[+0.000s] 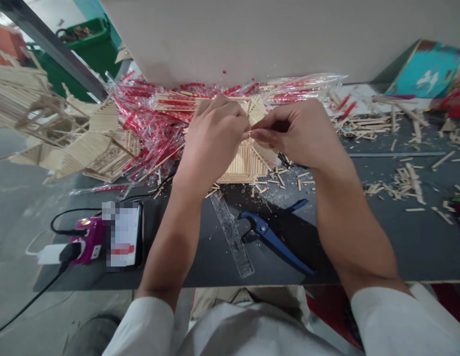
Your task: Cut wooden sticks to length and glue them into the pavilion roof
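Note:
A small model (243, 167) built of pale wooden sticks sits on the dark table, partly hidden behind my hands. My left hand (218, 136) is closed over its upper part, with fingers bent and their tips out of sight. Thumb and forefinger of my right hand (298, 131) pinch close to the left fingertips, above the model. Whatever lies between the fingers is too small to make out. Nearer to me rest a blue hand cutter (276, 242) and a clear plastic stencil ruler (233, 237).
Red-and-clear chopstick wrappers (151, 123) heap behind and left. A larger stick structure (77, 143) stands at the left. A phone (125, 235) lies beside a purple power adapter (87, 240) with cables. Cut stick pieces (396, 185) scatter rightward; a turquoise box (428, 69) stands behind.

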Demonstrator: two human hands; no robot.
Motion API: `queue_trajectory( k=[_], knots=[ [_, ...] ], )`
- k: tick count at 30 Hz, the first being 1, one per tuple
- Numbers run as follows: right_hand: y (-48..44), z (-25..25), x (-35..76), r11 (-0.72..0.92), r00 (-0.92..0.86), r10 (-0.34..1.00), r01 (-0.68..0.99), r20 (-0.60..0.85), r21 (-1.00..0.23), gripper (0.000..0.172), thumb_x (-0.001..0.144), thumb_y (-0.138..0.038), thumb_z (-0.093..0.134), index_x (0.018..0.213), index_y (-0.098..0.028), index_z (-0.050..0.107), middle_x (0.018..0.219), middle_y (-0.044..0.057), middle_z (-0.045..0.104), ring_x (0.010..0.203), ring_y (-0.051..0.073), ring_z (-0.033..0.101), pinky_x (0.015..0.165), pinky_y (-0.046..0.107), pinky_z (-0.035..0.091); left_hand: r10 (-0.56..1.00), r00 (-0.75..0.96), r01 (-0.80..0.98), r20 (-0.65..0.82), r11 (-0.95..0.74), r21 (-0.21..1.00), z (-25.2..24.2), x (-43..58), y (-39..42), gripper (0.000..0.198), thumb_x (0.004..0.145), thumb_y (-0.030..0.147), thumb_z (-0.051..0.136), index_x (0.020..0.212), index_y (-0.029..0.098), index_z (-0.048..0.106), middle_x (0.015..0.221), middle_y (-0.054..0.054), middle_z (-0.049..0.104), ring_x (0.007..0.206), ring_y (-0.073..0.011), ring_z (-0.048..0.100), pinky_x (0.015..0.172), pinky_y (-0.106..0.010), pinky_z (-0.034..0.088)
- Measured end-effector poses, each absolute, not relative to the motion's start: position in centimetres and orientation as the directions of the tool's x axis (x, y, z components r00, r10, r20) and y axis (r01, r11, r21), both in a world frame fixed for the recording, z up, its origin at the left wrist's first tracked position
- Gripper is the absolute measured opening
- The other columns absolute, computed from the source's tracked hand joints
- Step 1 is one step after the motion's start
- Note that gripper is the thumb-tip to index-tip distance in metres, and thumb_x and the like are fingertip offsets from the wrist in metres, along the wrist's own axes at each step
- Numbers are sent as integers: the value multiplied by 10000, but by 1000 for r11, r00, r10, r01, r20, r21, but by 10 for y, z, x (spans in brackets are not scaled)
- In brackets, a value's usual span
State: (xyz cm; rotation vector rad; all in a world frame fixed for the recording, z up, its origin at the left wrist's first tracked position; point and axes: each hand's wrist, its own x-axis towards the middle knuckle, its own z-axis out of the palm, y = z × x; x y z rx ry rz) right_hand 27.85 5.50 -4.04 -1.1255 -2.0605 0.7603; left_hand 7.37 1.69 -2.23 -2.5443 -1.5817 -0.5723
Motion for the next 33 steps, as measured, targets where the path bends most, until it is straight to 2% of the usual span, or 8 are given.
queue_trajectory(
  k=[4, 7, 15, 19, 22, 25, 28, 33],
  knots=[
    [56, -43, 278, 472, -399, 870, 502, 290, -725, 279, 866, -516, 874, 879, -239, 838, 786, 67, 751, 723, 230, 630, 658, 412, 501, 828, 396, 875, 397, -471, 110, -24, 73, 18, 131, 1033, 258, 683, 943, 250, 777, 1129, -61, 833, 1207, -355, 674, 1076, -553, 454],
    [57, -43, 277, 468, -391, 874, 520, 288, -715, 226, 870, -466, 861, 879, -243, 828, 793, 70, 756, 743, 252, 668, 643, 416, 521, 827, 404, 883, 390, -464, 68, -27, 73, 19, 105, 1026, 265, 703, 968, 246, 789, 1109, -52, 842, 1191, -348, 681, 1095, -558, 448],
    [52, -40, 275, 513, -402, 852, 523, 334, -680, 239, 891, -493, 840, 841, -261, 819, 754, 50, 740, 698, 243, 659, 676, 434, 522, 810, 424, 872, 406, -486, 60, -28, 69, 23, 88, 1020, 280, 730, 973, 228, 783, 1086, -46, 837, 1144, -338, 696, 1061, -540, 491],
    [46, -31, 276, 595, -455, 804, 591, 383, -545, 193, 955, -422, 756, 837, -295, 839, 740, 42, 764, 664, 240, 660, 771, 473, 543, 785, 437, 842, 439, -528, 106, -27, 64, 18, 49, 1012, 223, 723, 1019, 240, 769, 1103, -48, 820, 1129, -311, 695, 1049, -517, 513],
    [45, -28, 277, 612, -473, 791, 627, 388, -482, 165, 968, -382, 735, 866, -316, 846, 790, 44, 796, 720, 266, 701, 829, 496, 550, 803, 424, 835, 418, -526, 163, -26, 58, 17, 122, 963, 226, 773, 1076, 272, 764, 1151, -66, 805, 1176, -323, 680, 1084, -533, 503],
    [44, -30, 277, 594, -444, 805, 589, 394, -549, 99, 949, -361, 770, 962, -309, 852, 904, 59, 827, 834, 294, 757, 832, 488, 559, 826, 409, 831, 387, -512, 216, -27, 52, 20, 91, 992, 286, 729, 1080, 292, 752, 1150, -78, 788, 1185, -329, 660, 1109, -571, 481],
    [42, -31, 277, 547, -409, 835, 552, 368, -629, 112, 933, -387, 802, 984, -297, 847, 924, 66, 826, 871, 302, 767, 780, 458, 554, 825, 420, 810, 378, -529, 253, -28, 44, 24, 96, 1010, 332, 704, 1083, 283, 741, 1141, -82, 781, 1163, -323, 654, 1115, -585, 477],
    [38, -27, 274, 532, -406, 844, 558, 350, -636, 159, 942, -429, 784, 943, -282, 845, 884, 75, 819, 855, 302, 748, 766, 447, 533, 786, 423, 789, 451, -564, 244, -25, 32, 22, 65, 966, 308, 757, 1028, 289, 762, 1069, -61, 802, 1104, -315, 699, 1035, -550, 551]
  ],
)
